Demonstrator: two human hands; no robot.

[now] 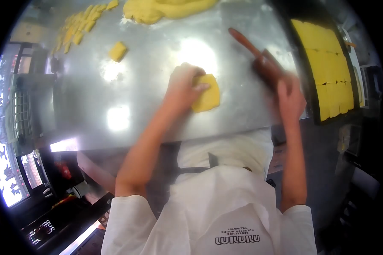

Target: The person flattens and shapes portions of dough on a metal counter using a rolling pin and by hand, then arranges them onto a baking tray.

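Observation:
On the metal tabletop, my left hand [185,87] pinches the left edge of a flattened piece of yellow dough [209,100], its thumb lying on top. My right hand [291,100] is closed around the near end of a brown wooden rolling pin [268,68], which is slightly blurred. The pin slants away to the upper left, apart from the dough. A small thick piece of dough [118,52] lies by itself, farther to the left.
A large mass of yellow dough [166,9] sits at the table's far side. Several cut dough pieces [78,26] cluster at the far left. To the right, a dark tray [321,122] holds rows of flat yellow dough sheets. The metal table's [149,123] front edge is close to my waist.

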